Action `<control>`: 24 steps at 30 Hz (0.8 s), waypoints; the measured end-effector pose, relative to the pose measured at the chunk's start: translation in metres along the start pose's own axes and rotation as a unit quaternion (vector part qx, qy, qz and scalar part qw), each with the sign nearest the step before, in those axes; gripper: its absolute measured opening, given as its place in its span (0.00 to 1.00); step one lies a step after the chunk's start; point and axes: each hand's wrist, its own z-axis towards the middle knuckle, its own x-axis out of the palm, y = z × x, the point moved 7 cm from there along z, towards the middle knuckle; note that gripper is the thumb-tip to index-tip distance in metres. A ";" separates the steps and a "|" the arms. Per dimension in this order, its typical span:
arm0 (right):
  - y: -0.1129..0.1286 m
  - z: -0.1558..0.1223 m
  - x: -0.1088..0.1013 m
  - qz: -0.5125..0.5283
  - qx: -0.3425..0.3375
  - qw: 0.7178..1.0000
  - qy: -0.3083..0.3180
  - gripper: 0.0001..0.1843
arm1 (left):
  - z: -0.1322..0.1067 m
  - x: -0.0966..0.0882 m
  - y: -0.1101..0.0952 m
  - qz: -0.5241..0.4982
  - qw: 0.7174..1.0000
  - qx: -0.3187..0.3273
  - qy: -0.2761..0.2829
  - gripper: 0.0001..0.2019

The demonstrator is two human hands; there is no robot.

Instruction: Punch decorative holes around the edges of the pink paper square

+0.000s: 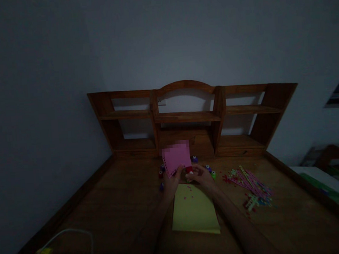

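Note:
My left hand [171, 181] grips the lower edge of a pink sheet of paper [177, 157], which is held up above the desk. A row of small cut-outs runs along the sheet's left side. My right hand [201, 175] is closed around a small red-and-white craft punch [189, 170] at the sheet's lower right corner. Whether the punch is pressed down cannot be made out. Below my hands lies a yellow paper pad [194, 214] with a few pink bits on it. Around my hands stand several more small punches, among them a purple one [194, 159] and a green one [213, 174].
Pink and yellow punched strips [253, 183] lie in a pile with small coloured bits on the right of the wooden desk [119, 200]. A wooden shelf unit [186, 118] stands along the back. A white cable [69, 230] loops at the front left.

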 end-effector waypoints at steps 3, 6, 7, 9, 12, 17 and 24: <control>0.002 -0.002 0.002 0.002 0.008 1.000 0.008 0.20 | 0.000 0.001 -0.001 0.005 1.000 0.016 0.004 0.14; 0.004 -0.004 0.005 0.005 0.015 1.000 0.014 0.20 | -0.001 0.003 -0.002 0.001 0.999 0.034 0.011 0.13; 0.004 -0.004 0.005 0.006 0.015 1.000 0.012 0.20 | -0.001 0.003 -0.002 -0.002 0.999 0.034 0.012 0.13; 0.006 -0.004 0.005 0.005 0.011 1.000 0.006 0.20 | -0.001 0.003 -0.001 -0.007 1.000 0.028 0.012 0.13; 0.007 -0.004 0.006 0.003 0.006 1.000 0.007 0.19 | -0.002 0.003 0.001 -0.010 1.000 0.008 0.016 0.13; 0.006 -0.004 0.006 -0.002 0.003 1.000 0.012 0.20 | -0.004 0.003 -0.003 -0.020 1.000 0.007 0.008 0.13; 0.002 -0.001 -0.001 0.005 -0.011 1.000 -0.008 0.23 | -0.005 0.003 -0.003 -0.013 1.000 0.001 0.013 0.18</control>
